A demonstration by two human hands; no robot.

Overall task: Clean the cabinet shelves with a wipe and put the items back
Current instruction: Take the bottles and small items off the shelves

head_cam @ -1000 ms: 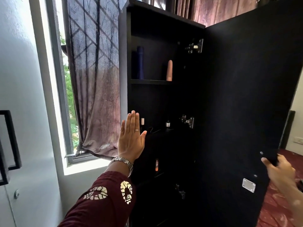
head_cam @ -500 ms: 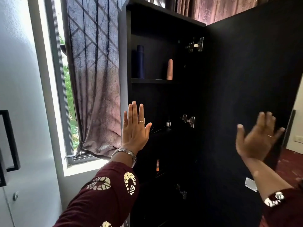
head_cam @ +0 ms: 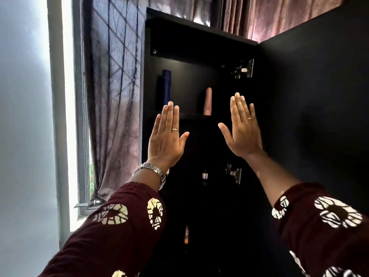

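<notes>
Black cabinet (head_cam: 189,43) open, cleaning not begun, I judge: a blue bottle (head_cam: 166,86) and tan tube (head_cam: 207,100) stand on the upper shelf (head_cam: 191,116). My left hand (head_cam: 166,140) and right hand (head_cam: 242,132) are raised flat, fingers straight, holding nothing; no wipe in sight.

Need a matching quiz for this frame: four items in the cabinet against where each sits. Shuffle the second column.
Items
1. blue bottle
2. peach bottle
3. white-capped bottle
4. orange tube

Places
A. lowest of the four
B. top shelf, left
C. level with the lower hinge
D. top shelf, right

Pairs: 1-B, 2-D, 3-C, 4-A
</notes>
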